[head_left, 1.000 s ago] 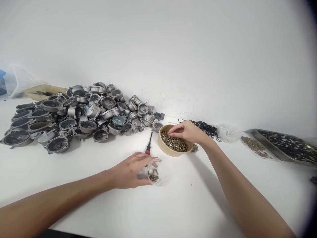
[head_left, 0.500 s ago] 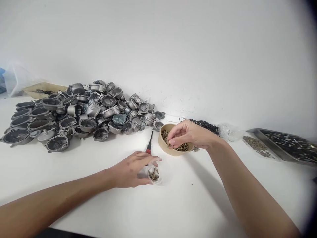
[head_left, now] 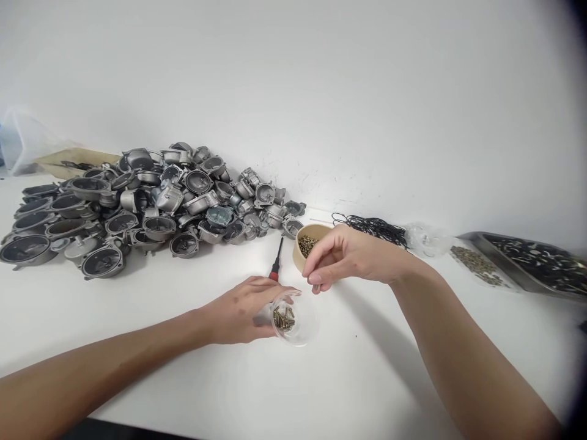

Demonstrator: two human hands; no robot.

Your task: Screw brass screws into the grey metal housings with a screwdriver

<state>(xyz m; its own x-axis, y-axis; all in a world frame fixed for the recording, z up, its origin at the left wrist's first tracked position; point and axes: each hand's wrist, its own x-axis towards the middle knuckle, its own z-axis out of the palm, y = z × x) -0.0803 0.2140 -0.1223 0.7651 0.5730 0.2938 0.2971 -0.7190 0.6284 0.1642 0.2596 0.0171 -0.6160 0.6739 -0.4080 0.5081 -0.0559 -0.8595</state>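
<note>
My left hand is wrapped round a small clear plastic cup tilted on the white table; a few brass screws lie inside it. My right hand hovers just above and to the right of the cup, fingers pinched together on brass screws, one tip showing below the fingers. Behind that hand stands a tan round bowl full of brass screws. A screwdriver with a red and black handle lies between the bowl and my left hand.
A big heap of grey cast-metal housings covers the table's left. Black rubber rings lie by the wall. A clear bag of small parts and a metal tray of dark parts sit right. A cardboard box stands far left.
My right hand has lifted out of the tan bowl with a pinch of screws and moved toward me, over to the clear cup. My left hand has kept hold of the cup.
</note>
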